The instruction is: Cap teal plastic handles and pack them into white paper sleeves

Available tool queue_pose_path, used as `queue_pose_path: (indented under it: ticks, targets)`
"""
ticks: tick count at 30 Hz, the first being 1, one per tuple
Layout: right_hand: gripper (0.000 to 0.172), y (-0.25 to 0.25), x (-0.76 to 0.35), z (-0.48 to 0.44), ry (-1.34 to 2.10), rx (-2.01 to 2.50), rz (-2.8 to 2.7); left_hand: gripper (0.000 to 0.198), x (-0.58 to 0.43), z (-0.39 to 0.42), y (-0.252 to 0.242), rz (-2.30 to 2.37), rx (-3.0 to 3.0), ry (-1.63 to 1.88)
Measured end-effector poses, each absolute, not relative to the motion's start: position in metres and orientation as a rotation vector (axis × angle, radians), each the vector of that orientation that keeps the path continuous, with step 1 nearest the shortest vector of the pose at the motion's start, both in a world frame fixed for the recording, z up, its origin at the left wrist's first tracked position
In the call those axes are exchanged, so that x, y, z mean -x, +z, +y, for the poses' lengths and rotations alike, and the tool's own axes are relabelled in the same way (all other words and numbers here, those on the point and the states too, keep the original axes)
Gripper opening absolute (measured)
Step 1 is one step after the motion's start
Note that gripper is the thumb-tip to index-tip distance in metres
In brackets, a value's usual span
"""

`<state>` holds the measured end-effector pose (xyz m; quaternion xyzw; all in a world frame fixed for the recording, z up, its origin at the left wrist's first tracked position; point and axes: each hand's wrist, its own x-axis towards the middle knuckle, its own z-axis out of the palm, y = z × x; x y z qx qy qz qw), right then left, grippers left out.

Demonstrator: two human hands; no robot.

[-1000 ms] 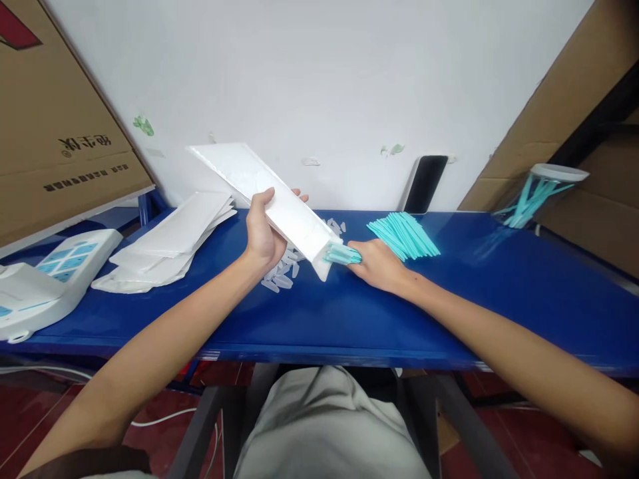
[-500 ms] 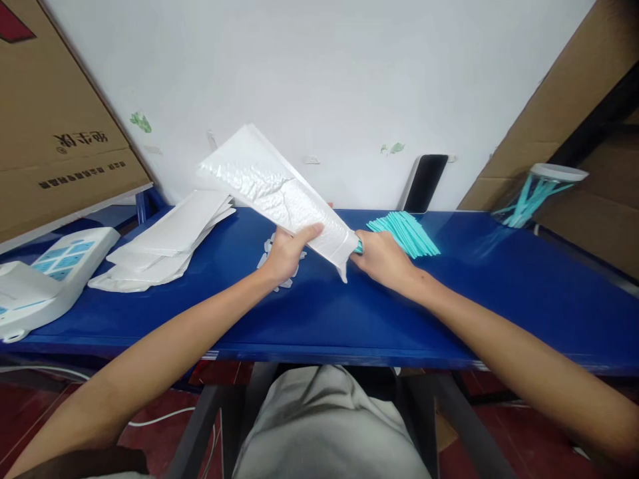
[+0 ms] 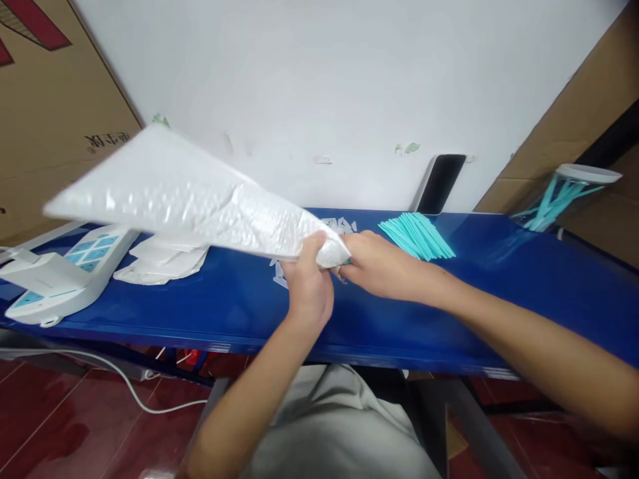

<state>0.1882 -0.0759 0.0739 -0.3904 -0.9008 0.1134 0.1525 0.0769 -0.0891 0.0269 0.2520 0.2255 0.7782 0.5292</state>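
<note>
My left hand (image 3: pixel 310 283) is closed around the narrow end of a white bubble mailer (image 3: pixel 200 199), thumb on top. The mailer slants up to the left, its wide end raised above the table. Right at its mouth, my right hand (image 3: pixel 374 263) is closed; a sliver of teal shows between its fingers and the mailer, and the fingertips are partly hidden. Just beyond the right hand lies a pile of teal sticks (image 3: pixel 418 236). Small translucent plastic pieces (image 3: pixel 339 226) are scattered behind and under the mailer.
On the blue table (image 3: pixel 239 306), white mailers (image 3: pixel 162 259) lie stacked at the left beside a white device with blue panels (image 3: pixel 74 273). A phone (image 3: pixel 440 183) leans on the wall. A clear jar (image 3: pixel 569 196) with teal sticks stands at the right. A cardboard box (image 3: pixel 54 120) rises at the left.
The mailer has swung lower and leftward, appearing larger. My left hand has moved right toward its mouth, close to my right hand. The view has shifted a little to the left.
</note>
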Motion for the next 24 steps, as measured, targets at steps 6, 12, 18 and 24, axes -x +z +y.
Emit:
queue_pose_path:
  ticks: [6, 12, 18, 24]
  targets:
    - [0.017, 0.119, -0.184, -0.075, -0.081, 1.328, -2.905, 0.009, -0.081, -0.098, 0.025, 0.388, -0.373, 1.905]
    - [0.007, 0.149, -0.195, -0.074, -0.016, 1.07, -2.925, 0.022, -0.074, -0.106, 0.034, 0.287, -0.464, 1.847]
    - [0.013, 0.162, -0.191, -0.066, -0.277, 1.253, -2.934, 0.029, -0.085, -0.105, 0.036, 0.347, -0.303, 1.58]
    - [0.036, 0.185, -0.203, -0.054, 0.056, 1.106, -2.869, 0.031, -0.084, -0.092, 0.042, 0.239, -0.168, 1.483]
